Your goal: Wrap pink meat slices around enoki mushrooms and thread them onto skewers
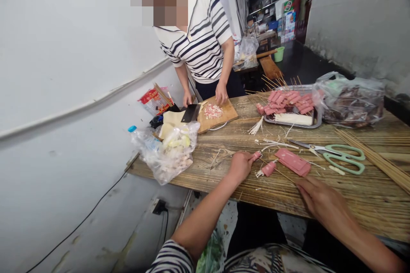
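My left hand (pixel 241 166) pinches a small pink meat roll (pixel 256 156) with white enoki ends. In my right hand (pixel 317 196) is the end of a thin bamboo skewer (pixel 286 176), which slants across toward the left hand's roll. Whether its tip is inside that roll, I cannot tell. A second roll (pixel 268 169) lies close by the skewer, between my hands. Just beyond the right hand rests a stack of flat pink slices (pixel 293 162). Loose enoki strands (pixel 275 143) and green-handled scissors (pixel 344 158) lie behind it.
A metal tray (pixel 317 121) holds skewered rolls, beside a bulging plastic bag (pixel 352 100). Bamboo skewers (pixel 378 160) lie at right. At left stands a clear bag (pixel 169 153) of food. Across the wooden table (pixel 224 183), a person handles a cleaver (pixel 191 113) at a cutting board (pixel 229 111).
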Available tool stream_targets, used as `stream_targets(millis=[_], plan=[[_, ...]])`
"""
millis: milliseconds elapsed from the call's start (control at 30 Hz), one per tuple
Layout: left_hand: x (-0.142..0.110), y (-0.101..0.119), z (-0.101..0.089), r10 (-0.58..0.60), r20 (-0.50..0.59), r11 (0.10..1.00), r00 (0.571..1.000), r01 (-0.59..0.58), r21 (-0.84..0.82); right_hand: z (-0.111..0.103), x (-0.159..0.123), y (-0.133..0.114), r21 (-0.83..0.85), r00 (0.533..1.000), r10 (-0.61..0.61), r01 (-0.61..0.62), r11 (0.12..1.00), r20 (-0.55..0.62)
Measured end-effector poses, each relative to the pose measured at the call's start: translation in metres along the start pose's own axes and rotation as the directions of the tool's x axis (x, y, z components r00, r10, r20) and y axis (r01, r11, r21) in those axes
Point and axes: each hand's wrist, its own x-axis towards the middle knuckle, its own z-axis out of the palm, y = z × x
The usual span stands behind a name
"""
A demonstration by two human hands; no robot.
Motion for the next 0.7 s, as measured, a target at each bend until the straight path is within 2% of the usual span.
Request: stream_targets(millis=[467, 600, 700], plan=[[0.002, 0.0, -0.003, -0.023, 0.008, 0.998, 1.0, 0.023, -0.052, 0.004, 0.011, -0.001, -0.001, 0.999, -0.051, 0.051, 0.999, -0.004], [0.002, 0.0, -0.001, -0.055, 0.034, 0.995, 0.998, 0.058, -0.086, 0.014, 0.008, 0.007, -0.032, 0.99, -0.127, 0.125, 0.992, -0.069], [0.004, -0.004, 0.002, -0.067, 0.043, 0.991, 0.997, 0.071, -0.113, 0.031, 0.007, 0.019, -0.037, 0.99, -0.103, 0.099, 0.994, -0.099]])
